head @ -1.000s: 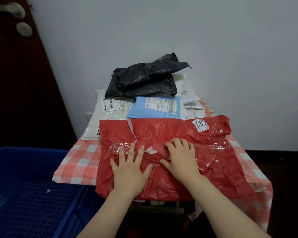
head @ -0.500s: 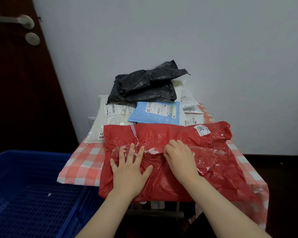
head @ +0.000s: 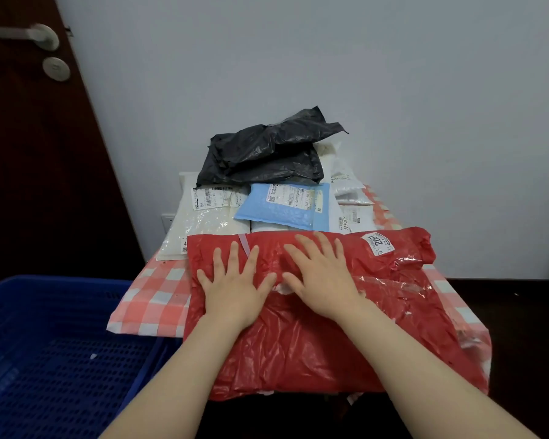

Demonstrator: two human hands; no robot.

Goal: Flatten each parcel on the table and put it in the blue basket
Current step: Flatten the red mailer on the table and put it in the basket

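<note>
Fingers spread straight, the left hand and right hand press side by side on the far half of the red parcel. It lies on the surface at its near end, long axis left to right; the blue basket waits at near left, nearer the left hand

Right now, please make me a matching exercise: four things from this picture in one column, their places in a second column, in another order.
1. red crinkled plastic parcel
2. black plastic parcel
3. light blue padded envelope
4. blue perforated plastic basket

A. top of the back pile
B. left of the table, lower
C. under the left hand and right hand
D. on white parcels, behind the red one

Pairs: 1-C; 2-A; 3-D; 4-B
</note>
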